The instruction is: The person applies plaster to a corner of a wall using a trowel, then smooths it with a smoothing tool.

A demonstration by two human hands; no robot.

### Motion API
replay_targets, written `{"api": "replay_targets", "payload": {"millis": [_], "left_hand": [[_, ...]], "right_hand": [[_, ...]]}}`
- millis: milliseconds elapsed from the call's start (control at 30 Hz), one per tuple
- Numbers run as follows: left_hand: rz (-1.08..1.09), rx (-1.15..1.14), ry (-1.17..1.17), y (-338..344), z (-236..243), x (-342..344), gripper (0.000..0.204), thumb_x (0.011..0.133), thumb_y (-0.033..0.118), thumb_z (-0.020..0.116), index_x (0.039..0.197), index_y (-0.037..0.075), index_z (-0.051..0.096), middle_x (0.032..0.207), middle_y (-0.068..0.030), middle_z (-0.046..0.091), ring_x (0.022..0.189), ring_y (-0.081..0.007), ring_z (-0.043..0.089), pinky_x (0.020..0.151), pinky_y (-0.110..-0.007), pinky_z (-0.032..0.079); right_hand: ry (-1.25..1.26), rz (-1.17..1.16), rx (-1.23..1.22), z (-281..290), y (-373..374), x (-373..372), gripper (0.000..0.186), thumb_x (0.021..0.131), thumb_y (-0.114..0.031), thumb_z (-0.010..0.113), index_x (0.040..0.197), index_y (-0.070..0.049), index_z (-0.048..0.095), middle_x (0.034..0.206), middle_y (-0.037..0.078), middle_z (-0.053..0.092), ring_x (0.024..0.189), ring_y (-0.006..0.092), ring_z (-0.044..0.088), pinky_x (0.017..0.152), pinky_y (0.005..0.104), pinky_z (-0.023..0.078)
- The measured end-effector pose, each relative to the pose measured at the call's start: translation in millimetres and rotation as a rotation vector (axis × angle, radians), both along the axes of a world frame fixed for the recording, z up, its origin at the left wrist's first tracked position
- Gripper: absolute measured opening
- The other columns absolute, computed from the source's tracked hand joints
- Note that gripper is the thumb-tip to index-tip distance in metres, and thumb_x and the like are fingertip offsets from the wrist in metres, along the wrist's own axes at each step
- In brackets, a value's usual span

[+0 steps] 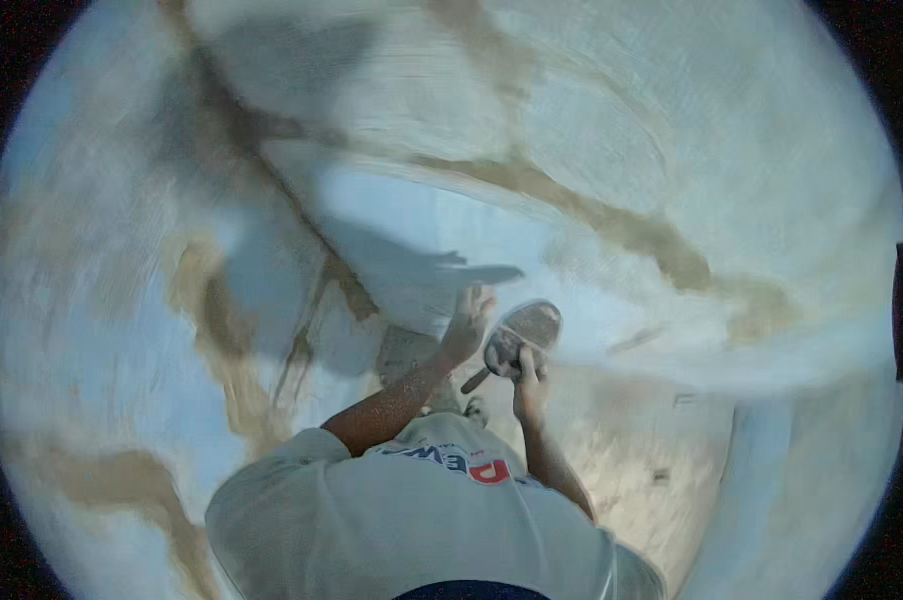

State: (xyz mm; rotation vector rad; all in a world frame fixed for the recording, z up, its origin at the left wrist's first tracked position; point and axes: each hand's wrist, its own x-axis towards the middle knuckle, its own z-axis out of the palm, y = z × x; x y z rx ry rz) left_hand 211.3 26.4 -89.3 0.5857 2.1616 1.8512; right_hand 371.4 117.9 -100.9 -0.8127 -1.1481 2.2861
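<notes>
My left hand (471, 318) is raised close to the wall, its fingers partly spread and slightly blurred. I make out nothing held in it. Just to its right, my right hand (530, 378) grips the near side of a rounded, stained bowl-like pan (532, 325) with greyish-brown residue on it. A short dark handle (476, 381) sticks out at the pan's lower left; whether it belongs to the pan or to a separate tool cannot be told. The pan is tilted so that its face shows.
A pale blue-white wall (412, 205) curves around me, crossed by brown filler bands (592, 212) and a dark seam (307, 225). Shadows of my arm and hand fall on it. Below right lies a beige, speckled floor (632, 430) with a small dark square piece (661, 476).
</notes>
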Motion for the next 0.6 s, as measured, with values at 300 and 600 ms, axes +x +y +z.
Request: {"api": "replay_targets", "payload": {"millis": [300,600], "left_hand": [[1.397,-0.363,1.114,-47.4,97.9,-311.8,0.057,0.102,0.008,0.046,0.153,-0.011,0.028,0.160,-0.0399,0.020,0.150,-0.0560,0.018,0.126,-0.057,0.015],[0.519,-0.296,0.895,19.6,71.9,-190.6,0.071,0.101,0.024,0.054,0.160,-0.003,0.025,0.163,-0.0365,0.016,0.154,-0.0477,0.014,0.126,-0.057,0.008]], "right_hand": [[0.053,0.023,-0.004,-100.3,57.7,-2.9,0.033,0.102,-0.025,0.067,0.130,-0.011,0.060,0.121,0.005,0.067,0.106,0.0179,0.066,0.084,0.0335,0.057],[0.097,-0.121,0.035,-78.7,77.4,4.5,0.034,0.103,-0.027,0.065,0.130,-0.008,0.060,0.119,0.009,0.070,0.104,0.0208,0.068,0.085,0.0372,0.060]]}}
